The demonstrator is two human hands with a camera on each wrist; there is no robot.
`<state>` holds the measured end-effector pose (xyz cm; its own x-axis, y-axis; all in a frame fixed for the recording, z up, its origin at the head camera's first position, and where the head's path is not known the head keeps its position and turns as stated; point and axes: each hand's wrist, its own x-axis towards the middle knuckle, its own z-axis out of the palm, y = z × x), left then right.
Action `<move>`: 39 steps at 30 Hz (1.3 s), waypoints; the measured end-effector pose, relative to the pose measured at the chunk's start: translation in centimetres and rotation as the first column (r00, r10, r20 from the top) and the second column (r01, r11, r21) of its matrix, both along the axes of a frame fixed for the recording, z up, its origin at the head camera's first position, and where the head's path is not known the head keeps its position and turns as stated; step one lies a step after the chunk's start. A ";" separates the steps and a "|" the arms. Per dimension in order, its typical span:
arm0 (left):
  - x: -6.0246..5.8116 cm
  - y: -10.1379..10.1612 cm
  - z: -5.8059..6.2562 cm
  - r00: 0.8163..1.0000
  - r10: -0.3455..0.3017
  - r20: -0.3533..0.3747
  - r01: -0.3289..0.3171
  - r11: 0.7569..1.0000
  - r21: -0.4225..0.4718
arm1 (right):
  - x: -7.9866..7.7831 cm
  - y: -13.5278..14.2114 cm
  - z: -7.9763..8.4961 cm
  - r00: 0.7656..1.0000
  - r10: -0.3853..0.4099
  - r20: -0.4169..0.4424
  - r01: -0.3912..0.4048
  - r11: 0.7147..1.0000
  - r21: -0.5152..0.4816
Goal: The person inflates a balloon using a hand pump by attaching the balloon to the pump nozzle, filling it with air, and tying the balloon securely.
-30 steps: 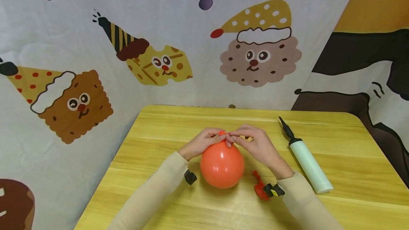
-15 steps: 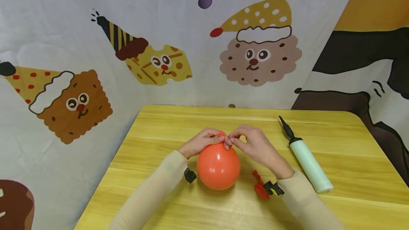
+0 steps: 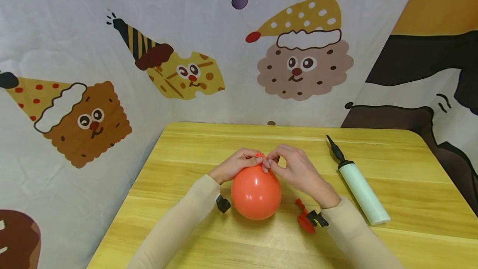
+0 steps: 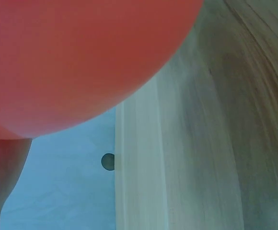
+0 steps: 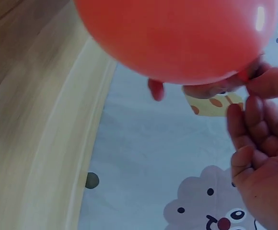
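Note:
An inflated orange-red balloon point(image 3: 256, 194) hangs neck-up between the two hands over the table point(image 3: 209, 235). My left hand point(image 3: 238, 164) holds its neck, thumb in front, with the rolled lip showing just above the thumb. From the other side my right hand point(image 3: 298, 169) pinches at the neck with thumb and forefinger, its tips right beside the left fingertips. The right wrist view shows the right hand point(image 5: 268, 129) with its other fingers loosely curled under the balloon point(image 5: 182, 38). In the left wrist view the balloon point(image 4: 72, 62) hides most of the left hand.
A limp red balloon point(image 3: 307, 221) lies on the table by the right wrist, partly covered by the black wrist camera point(image 3: 317, 219). Farther right lies a pale green hand pump point(image 3: 363, 194) with a black nozzle. A cartoon-printed cloth point(image 3: 239, 53) stands behind the table.
The balloon has shifted slightly left. My right thumb and forefinger have drawn into a rounder pinch by the neck, while the left hand keeps its hold.

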<state>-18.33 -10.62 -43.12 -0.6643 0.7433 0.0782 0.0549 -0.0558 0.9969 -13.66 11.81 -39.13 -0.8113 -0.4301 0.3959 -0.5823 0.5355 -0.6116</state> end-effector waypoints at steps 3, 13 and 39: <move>-0.1 0.1 0.0 1.000 -0.014 0.015 0.014 1.000 0.020 | -0.2 0.0 -0.2 1.000 0.008 0.010 -0.008 0.999 -0.034; -0.4 0.7 0.9 0.993 -0.111 0.047 0.107 0.990 0.089 | -1.0 0.7 -1.4 0.826 0.450 0.340 -0.193 0.793 -0.578; 0.9 1.6 0.7 0.940 0.303 0.155 -0.308 0.951 0.010 | -1.4 0.9 -2.7 0.829 0.272 0.488 0.056 0.828 -0.558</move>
<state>-17.39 -8.98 -42.43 -0.8651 0.5013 -0.0181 -0.0752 -0.0940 0.9927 -15.10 12.68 -41.80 -0.9172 -0.3828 0.1101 -0.1129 -0.0151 -0.9935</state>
